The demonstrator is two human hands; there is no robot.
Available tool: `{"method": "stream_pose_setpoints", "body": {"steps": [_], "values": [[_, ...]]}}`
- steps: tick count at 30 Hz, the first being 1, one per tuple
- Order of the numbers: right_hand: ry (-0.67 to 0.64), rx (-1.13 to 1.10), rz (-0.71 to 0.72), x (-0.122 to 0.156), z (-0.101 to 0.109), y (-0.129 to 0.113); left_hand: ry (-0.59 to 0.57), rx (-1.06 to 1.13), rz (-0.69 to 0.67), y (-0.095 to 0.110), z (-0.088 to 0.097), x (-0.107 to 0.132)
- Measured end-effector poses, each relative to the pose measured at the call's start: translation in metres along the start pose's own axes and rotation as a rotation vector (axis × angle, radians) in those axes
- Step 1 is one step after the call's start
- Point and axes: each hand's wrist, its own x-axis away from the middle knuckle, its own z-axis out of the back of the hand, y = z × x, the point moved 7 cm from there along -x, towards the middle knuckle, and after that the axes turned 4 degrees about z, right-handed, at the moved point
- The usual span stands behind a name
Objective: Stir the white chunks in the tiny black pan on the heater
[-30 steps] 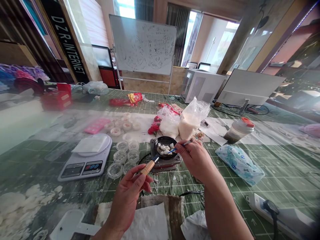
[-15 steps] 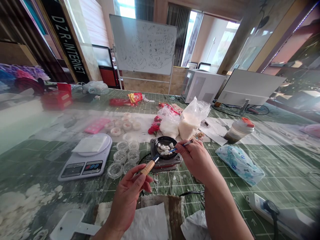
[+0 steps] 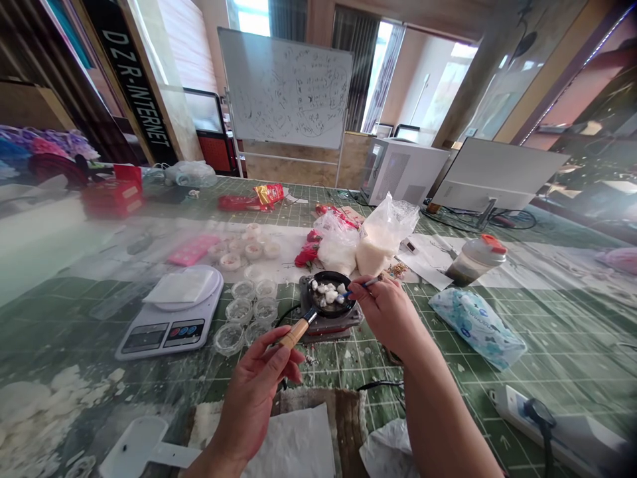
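Observation:
A small black frying pan (image 3: 312, 313) with a wooden handle rests on a small hot plate (image 3: 326, 329). My left hand (image 3: 266, 368) is closed around the end of the handle. Several white lumps (image 3: 328, 292) lie in the pan. Over the pan's right side, my right hand (image 3: 381, 309) pinches a thin blue stick (image 3: 365, 285), its tip among the lumps. What kind of stick it is I cannot make out. Several clear glass cups (image 3: 239, 311) stand to the left of the pan.
A kitchen scale (image 3: 172, 315) with white paper on it stands at left. Behind the pan are bags of white granules (image 3: 378, 245). On the right lie a wipes pack (image 3: 478, 326), a lidded bottle (image 3: 478, 257) and a power strip (image 3: 517, 405). White flakes (image 3: 50, 405) cover the lower left.
The stick's tip has shifted slightly within the pan, and the white lumps are rearranged. My right hand has moved a little; my left hand stays on the handle.

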Motion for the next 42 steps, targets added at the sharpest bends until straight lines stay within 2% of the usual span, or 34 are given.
{"method": "stream_pose_setpoints", "body": {"steps": [5, 10, 15, 27, 32, 36, 42], "values": [[-0.017, -0.015, 0.022, 0.001, 0.003, -0.005, 0.001, 0.002, 0.004, 0.002, -0.001, 0.001], [0.076, -0.004, 0.005, -0.002, 0.004, -0.004, -0.002, 0.003, 0.004, 0.002, -0.001, 0.001], [0.004, 0.015, 0.004, -0.005, -0.006, -0.003, -0.004, -0.009, 0.016, 0.001, -0.002, 0.001], [0.036, 0.028, -0.001, 0.000, 0.004, -0.004, -0.002, 0.004, 0.001, 0.002, -0.002, 0.001], [-0.018, 0.079, -0.015, 0.001, 0.003, -0.001, 0.008, 0.001, -0.001, 0.002, -0.001, -0.001], [0.035, 0.049, -0.008, 0.003, 0.008, 0.000, 0.005, -0.001, -0.001, 0.001, -0.002, 0.000], [-0.017, 0.000, 0.009, 0.002, 0.003, -0.003, 0.002, -0.002, 0.001, 0.001, -0.001, 0.000]]}}
